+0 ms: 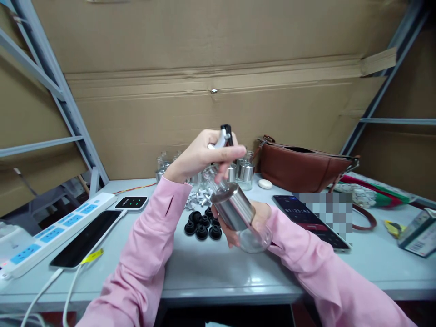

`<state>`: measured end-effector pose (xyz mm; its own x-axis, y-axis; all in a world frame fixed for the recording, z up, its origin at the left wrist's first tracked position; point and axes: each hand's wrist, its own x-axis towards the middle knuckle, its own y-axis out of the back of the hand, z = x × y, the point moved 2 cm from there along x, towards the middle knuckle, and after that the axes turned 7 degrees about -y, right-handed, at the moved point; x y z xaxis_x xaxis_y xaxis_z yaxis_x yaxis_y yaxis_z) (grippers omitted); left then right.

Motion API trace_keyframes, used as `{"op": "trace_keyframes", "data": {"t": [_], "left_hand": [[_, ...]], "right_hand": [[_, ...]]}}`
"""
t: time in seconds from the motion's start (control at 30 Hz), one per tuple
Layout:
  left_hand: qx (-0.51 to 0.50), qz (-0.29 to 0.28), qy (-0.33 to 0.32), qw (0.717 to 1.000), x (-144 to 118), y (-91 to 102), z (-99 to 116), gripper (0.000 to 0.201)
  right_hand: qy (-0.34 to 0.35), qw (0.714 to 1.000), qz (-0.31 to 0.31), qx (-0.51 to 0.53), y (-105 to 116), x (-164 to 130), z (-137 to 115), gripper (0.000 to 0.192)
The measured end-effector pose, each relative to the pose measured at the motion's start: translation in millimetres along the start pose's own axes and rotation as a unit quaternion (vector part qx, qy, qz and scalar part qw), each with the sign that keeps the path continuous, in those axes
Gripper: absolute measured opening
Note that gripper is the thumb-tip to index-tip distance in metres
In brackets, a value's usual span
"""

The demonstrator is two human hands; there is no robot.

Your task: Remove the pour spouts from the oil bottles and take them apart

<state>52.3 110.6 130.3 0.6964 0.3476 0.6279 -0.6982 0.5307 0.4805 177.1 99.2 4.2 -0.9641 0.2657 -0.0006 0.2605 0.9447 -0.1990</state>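
Cardboard walls all around, and a grey table (211,272) cluttered with stuff. Your right hand (254,225) is wrapped around a steel-sleeved glass bottle (238,213), tilted above the table. Your left hand (200,156) has its fingers closed on the pump head (225,136) at the neck. Heads up: that glass base pokes out past your palm, so a loose grip could let it slide out. The black caps (203,224) and a phone (309,220) sit right below, so a drop lands on them. Forcing the pump in crooked could jam it.
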Motion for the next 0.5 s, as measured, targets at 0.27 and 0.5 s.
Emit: {"op": "trace_keyframes", "data": {"t": [0.27, 0.5], "left_hand": [[0.326, 0.133, 0.009, 0.936, 0.8, 25.3, -11.4, 0.022], [0.460, 0.083, 0.091, 0.879, 2.7, 23.9, -19.7, 0.014]], "right_hand": [[0.129, 0.964, 0.216, 0.083, 17.6, 5.7, -1.6, 0.058], [0.188, 0.932, 0.307, 0.045, 17.2, 6.3, -10.0, 0.090]]}}
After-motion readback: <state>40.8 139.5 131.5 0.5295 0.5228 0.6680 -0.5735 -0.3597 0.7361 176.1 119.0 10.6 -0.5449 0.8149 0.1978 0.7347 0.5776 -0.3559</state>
